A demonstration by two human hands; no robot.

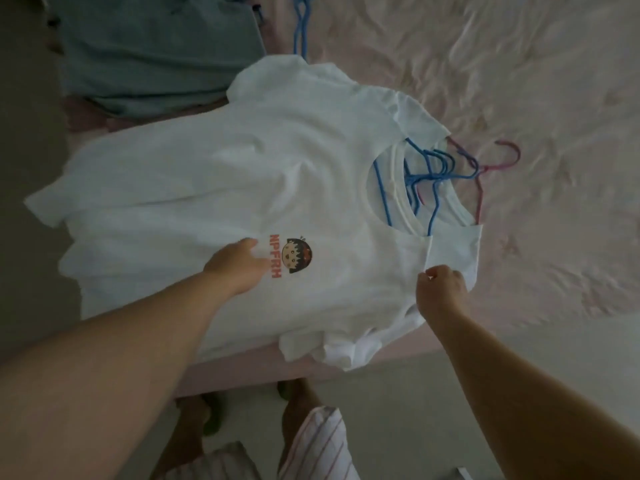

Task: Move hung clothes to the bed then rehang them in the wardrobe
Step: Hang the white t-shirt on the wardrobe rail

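my left hand (239, 263) lies flat and spread on the top white t-shirt (221, 188), fingers just beside the small cartoon print (294, 256) on its chest, holding nothing, only pressing. my right hand (441, 289) is pinched narrow on the shirt's sleeve edge, on the neck side of the print. the shirt tops a stack of white shirts on the pink bed (519, 81), with its hem end, on the far side of the print from the neck, hanging past the bed's edge toward the floor.

beyond the print, through the neck opening, a bundle of blue hangers (429, 171) shows, with a pink hanger (502, 157) beside them, hooks lying on the sheet. further off past the shirt's far sleeve sits a grey-green pile of clothes (156, 53), more blue hanger wire near it.

my worry: the hooks look crossed, so lifting one shirt by its hanger could drag the others along. if i tug the sleeve alone, the shirt may slide off its hanger's shoulder. and with so much cloth overhanging, the stack could slip to the floor once my left palm lifts.
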